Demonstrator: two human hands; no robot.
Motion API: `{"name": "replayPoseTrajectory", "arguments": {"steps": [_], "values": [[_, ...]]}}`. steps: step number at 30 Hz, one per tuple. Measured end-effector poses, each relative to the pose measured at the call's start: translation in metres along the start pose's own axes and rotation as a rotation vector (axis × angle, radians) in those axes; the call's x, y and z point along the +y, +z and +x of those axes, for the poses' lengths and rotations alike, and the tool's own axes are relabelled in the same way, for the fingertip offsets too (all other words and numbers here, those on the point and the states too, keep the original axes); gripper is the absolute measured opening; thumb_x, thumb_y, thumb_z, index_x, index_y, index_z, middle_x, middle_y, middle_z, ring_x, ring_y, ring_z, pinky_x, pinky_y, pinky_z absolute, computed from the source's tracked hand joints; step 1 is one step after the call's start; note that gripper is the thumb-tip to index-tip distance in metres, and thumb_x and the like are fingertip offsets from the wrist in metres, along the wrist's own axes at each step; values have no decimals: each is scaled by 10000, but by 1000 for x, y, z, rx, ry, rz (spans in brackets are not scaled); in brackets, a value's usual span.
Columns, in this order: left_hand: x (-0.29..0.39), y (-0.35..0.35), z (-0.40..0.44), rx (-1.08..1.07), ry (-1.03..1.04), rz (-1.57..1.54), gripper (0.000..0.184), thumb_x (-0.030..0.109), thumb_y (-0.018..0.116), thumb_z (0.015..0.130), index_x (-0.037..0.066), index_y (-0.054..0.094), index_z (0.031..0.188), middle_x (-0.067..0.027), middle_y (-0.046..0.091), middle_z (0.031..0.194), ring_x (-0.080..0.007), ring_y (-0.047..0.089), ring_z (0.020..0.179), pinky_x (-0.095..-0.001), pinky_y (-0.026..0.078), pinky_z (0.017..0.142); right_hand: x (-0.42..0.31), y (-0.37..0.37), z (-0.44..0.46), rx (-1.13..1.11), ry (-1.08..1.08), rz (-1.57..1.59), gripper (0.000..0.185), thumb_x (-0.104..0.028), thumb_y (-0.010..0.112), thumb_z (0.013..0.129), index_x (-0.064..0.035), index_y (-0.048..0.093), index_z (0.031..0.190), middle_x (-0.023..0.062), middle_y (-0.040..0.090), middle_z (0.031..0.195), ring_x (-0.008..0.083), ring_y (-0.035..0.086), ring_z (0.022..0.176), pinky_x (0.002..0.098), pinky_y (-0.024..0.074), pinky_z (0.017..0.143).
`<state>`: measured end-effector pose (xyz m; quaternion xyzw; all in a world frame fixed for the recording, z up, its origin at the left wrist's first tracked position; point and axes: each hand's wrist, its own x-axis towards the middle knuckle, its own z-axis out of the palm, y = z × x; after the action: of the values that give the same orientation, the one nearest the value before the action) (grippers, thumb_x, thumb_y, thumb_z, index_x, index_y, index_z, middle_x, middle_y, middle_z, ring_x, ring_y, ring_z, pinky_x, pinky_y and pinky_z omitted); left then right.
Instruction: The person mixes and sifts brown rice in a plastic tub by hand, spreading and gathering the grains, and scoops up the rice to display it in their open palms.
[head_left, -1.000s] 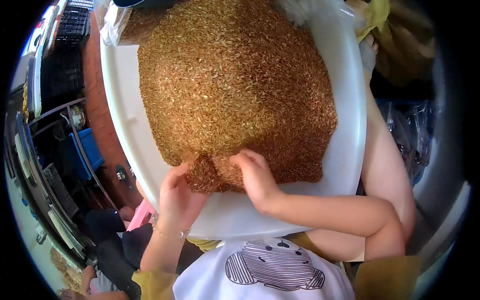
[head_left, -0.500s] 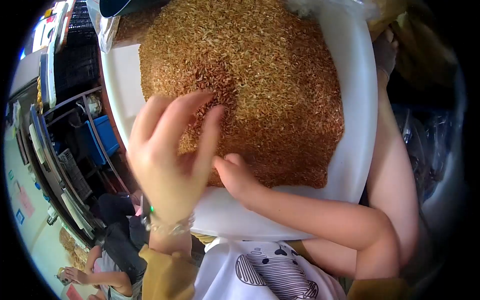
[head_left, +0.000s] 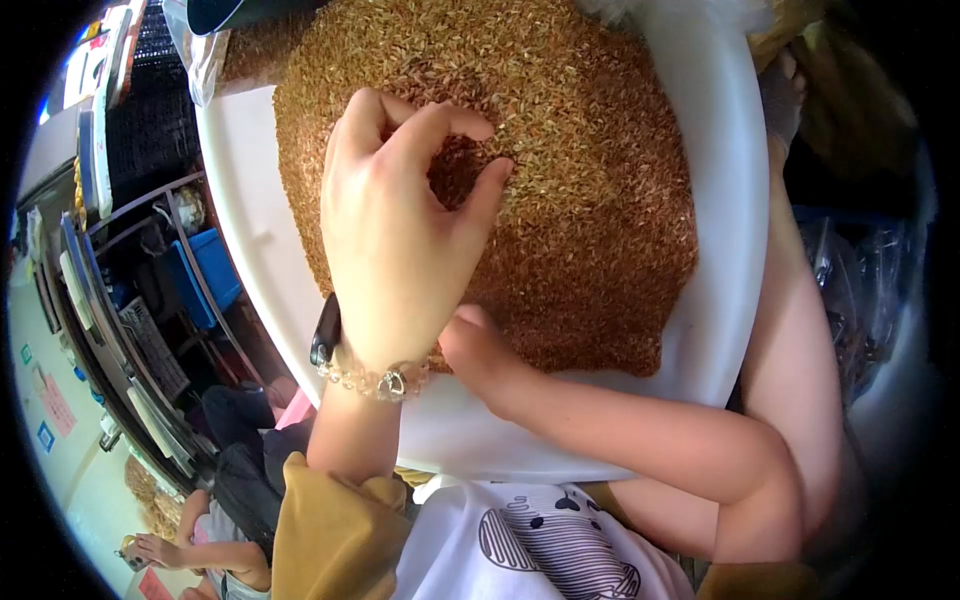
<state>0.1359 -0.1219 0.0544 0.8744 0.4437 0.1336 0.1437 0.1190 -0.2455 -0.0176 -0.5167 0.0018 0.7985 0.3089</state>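
Head view: the rice grains (head_left: 580, 230) mid-frame likely handle light and slippery, best pinched at the surface, left hand (head_left: 395, 225) narrowly parted, right hand's (head_left: 477, 348) hold impossible to tell

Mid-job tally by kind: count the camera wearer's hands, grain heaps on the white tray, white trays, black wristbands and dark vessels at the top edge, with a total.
Hands: 2, left hand and right hand
Grain heap: 1
White tray: 1
Black wristband: 1
Dark vessel: 1
Total: 6

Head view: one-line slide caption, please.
Left hand, fingers curved, over brown grain on a white surface; right hand at the grain's near edge.
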Motion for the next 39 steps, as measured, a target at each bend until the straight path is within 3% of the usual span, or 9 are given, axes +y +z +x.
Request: {"name": "replayPoseTrajectory", "arguments": {"steps": [16,19,22,23,25,28,32,35,39], "values": [[-4,-17,-21,122,-25,-158,163,36,699,713,13,600,840,-34,515,787,-128,472,716,-235,380,652,-7,1,-5,36,-2,-24,347,-315,482,822,23,551,774,72,533,764,154,468,761,322,385,710],[-21,-45,-64,50,-289,-197,31,-8,556,760,-20,529,766,-108,493,684,-220,487,625,-310,391,580,-25,-2,-21,56,51,-38,349,-326,507,806,20,547,786,98,531,815,175,478,809,333,384,735],[-50,-62,-116,-299,-513,-33,101,52,484,826,-25,534,784,-176,532,720,-338,548,692,-388,413,612,-18,-2,-16,59,28,-76,361,-328,524,795,31,546,766,97,530,767,168,477,747,355,392,690],[-55,-63,-133,-439,-597,121,123,76,477,835,-20,552,817,-187,564,792,-344,570,746,-411,444,670,-15,-1,-12,52,-26,-183,358,-318,520,792,37,562,767,142,561,765,220,524,745,365,418,681],[-69,-56,-165,-506,-389,229,166,129,476,844,-18,553,845,-187,582,864,-350,583,775,-423,471,701,-11,-1,-7,39,-131,-400,357,-297,511,785,50,594,769,232,622,761,324,619,741,385,469,663],[-73,-35,-183,-691,-485,222,227,191,474,852,-21,552,860,-195,585,917,-360,592,764,-444,487,691,-13,-5,-19,4,-460,-1027,286,-257,524,797,11,597,731,123,611,670,297,623,662,403,476,587],[-94,-4,-186,-888,-453,305,274,206,451,861,-24,595,819,-214,604,856,-378,605,750,-457,501,675,-8,-11,-28,-100,-340,-1700,223,-233,552,794,-40,663,812,138,661,879,291,657,794,430,521,623],[-98,1,-186,-980,-346,297,276,187,465,843,-10,643,769,-205,624,819,-358,615,762,-436,507,683,6,-13,-33,-138,-29,-2059,213,-199,564,788,-57,687,889,122,664,958,283,659,840,462,530,660],[-98,-5,-172,-1221,-120,296,239,177,508,805,18,681,767,-179,650,843,-312,636,803,-395,516,694,8,-27,-48,16,51,-2267,216,-157,576,770,-56,696,919,130,671,945,293,657,856,495,534,680]]}}
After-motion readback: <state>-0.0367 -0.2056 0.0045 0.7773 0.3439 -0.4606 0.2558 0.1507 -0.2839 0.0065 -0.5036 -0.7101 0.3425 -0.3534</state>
